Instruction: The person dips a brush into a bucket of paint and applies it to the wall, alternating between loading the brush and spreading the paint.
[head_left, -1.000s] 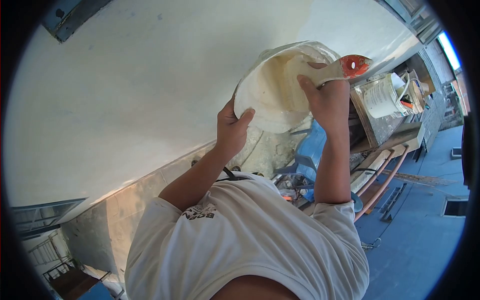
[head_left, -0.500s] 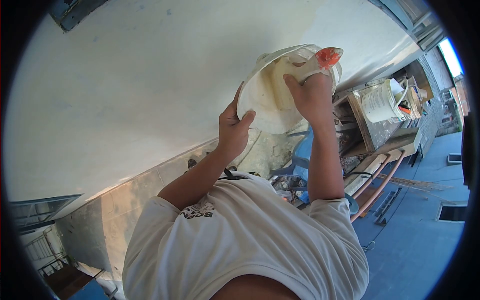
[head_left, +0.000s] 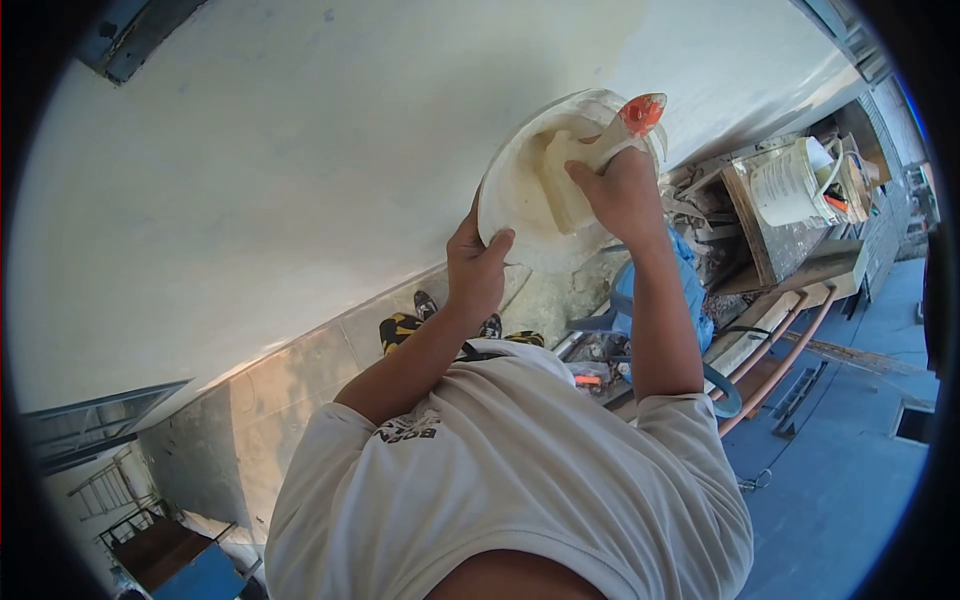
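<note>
My left hand (head_left: pixel 476 266) grips the near left rim of a white, round paint bucket (head_left: pixel 512 190), with the thumb over the edge. The bucket is tilted, its mouth facing me, and pale cream residue coats its inside. My right hand (head_left: pixel 628 192) is closed around the handle of a wide paintbrush (head_left: pixel 566 196). The brush's pale head is inside the bucket, and its red-tipped handle end points up past the far right rim. The underside of the bucket is hidden.
A white-painted wall (head_left: pixel 300 170) runs along the left and front. At right, a second white bucket (head_left: pixel 785 188) stands on a wooden board (head_left: pixel 750 225). Beside my right arm are a blue plastic chair (head_left: pixel 620 300) and copper-coloured pipes (head_left: pixel 790 350). My shoes (head_left: pixel 425 304) show below.
The view has shifted a little, bringing more of my feet into sight. The brush handle has moved slightly left and the brush head tilted within the bucket; both hands keep their holds.
</note>
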